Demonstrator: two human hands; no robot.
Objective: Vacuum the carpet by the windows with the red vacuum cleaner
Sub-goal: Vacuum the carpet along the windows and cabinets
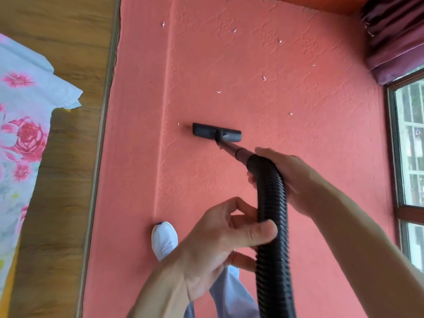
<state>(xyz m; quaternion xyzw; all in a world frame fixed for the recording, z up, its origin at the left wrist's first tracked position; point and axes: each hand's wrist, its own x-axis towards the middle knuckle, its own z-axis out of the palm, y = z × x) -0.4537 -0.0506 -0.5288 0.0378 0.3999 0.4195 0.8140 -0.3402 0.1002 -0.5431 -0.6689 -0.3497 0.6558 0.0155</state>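
Note:
A black floor nozzle [216,132] lies flat on the red carpet [229,65], joined by a dark tube to a black ribbed hose [271,226] that runs down out of the picture. My right hand [296,177] grips the top of the hose where it meets the tube. Lower down, my left hand [218,239] holds the hose with thumb and fingers curled round it. Several small white scraps [264,78] lie scattered on the carpet beyond the nozzle. The vacuum's red body is out of view.
A window [410,138] with a wooden frame runs along the right edge, with a purple curtain [394,35] bunched at the top right. Left of the carpet is wooden floor [68,134] and a floral cloth [20,125]. My white shoe [164,239] stands on the carpet.

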